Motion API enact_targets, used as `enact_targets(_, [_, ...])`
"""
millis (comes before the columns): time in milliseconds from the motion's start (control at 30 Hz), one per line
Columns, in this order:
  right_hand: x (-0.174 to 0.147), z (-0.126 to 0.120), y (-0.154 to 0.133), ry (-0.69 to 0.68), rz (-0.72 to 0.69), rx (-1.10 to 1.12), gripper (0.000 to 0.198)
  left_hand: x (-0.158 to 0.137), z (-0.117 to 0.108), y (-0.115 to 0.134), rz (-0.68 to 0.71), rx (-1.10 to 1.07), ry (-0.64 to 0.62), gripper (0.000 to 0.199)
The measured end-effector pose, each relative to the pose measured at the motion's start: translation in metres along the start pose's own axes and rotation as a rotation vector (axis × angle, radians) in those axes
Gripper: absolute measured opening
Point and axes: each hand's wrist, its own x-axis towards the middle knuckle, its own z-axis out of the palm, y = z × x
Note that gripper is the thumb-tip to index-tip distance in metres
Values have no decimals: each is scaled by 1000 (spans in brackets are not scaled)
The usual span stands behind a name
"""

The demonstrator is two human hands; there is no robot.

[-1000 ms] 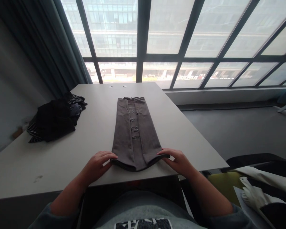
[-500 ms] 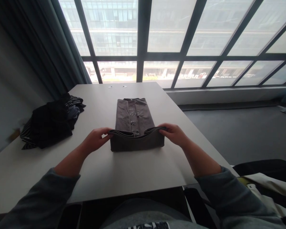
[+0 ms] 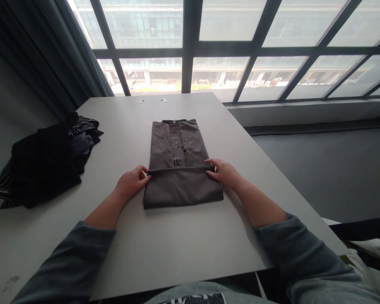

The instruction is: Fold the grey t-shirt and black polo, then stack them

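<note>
A grey-brown shirt (image 3: 183,188) lies folded into a narrow rectangle, its dark collar pointing toward the window. The bottom part is turned up over the body, making a flat band whose straight edge crosses the shirt. At the left end of that edge, my left hand (image 3: 131,183) pinches the cloth between thumb and fingers. My right hand (image 3: 224,173) grips the right end of the same edge, thumb below and fingers above. Dark print shows between the side folds, partly covered by the band.
The shirt rests on a white table (image 3: 174,249). A heap of black and striped clothes (image 3: 47,156) sits on its left side. Behind stand large windows and a dark curtain (image 3: 50,55). More cloth (image 3: 367,261) lies at the lower right, beyond the table's edge.
The raised hem has come down flat onto the shirt, both hands moving with it away from me. My view has tilted down somewhat.
</note>
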Motion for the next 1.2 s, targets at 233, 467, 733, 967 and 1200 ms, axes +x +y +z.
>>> enact_targets(233, [4,3,15,98,-20,-67,23,5,-2,-11,44,34,-13,26])
enact_targets(467, [46,10,44,217,-87,-82,29,56,5,-45,246,62,125,49])
enact_targets(733, [166,15,75,188,-23,-59,51,185,12,-53,59,166,211,61])
enact_targets(967, [252,19,89,154,32,144,42,290,16,-53,14,197,154,63])
enact_targets(1200, [299,22,105,216,29,425,28,346,27,-68,53,-83,263,67])
